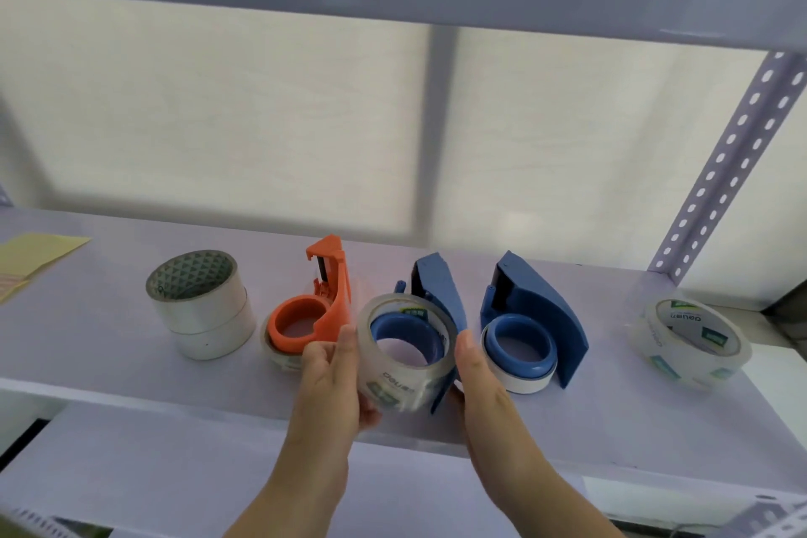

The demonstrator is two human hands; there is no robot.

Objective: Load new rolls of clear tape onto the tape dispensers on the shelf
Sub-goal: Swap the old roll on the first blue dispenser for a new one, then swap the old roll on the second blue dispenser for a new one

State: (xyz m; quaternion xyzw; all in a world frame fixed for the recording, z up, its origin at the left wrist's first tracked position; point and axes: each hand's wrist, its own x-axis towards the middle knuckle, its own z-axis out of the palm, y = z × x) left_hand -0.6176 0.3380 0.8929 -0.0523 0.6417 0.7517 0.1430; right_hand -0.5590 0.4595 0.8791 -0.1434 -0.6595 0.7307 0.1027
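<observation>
Here, at the front edge of the shelf [131, 380], both hands were on the middle dispenser.

Left hand [332, 380]: closed around the left side of the clear tape roll [406, 380], thumb on its rim.

Right hand [478, 367]: closed on the middle blue dispenser [441, 293], bracing its side; its fingers underneath were hidden.

Roll position: around the dispenser's blue hub, tilted towards the camera; whether it was fully seated could not be told.

Other dispensers: the orange dispenser [319, 310] just left and the right blue dispenser [532, 319] just right, each with a roll on its hub.

Spare stock: a loose clear roll [690, 341] near the shelf's right end, two stacked white rolls [201, 306] towards the left.

Risk, slipping: a roll pushed on crooked would likely jam on the hub; the dispenser sat close to the front edge and could tip off it under a hard shove.

Risk, neighbours: both hands were squeezed between dispensers, so a wide elbow swing could nudge either.

Open room: bare shelf behind the row towards the back edge, and between the right blue dispenser and the loose roll.
</observation>
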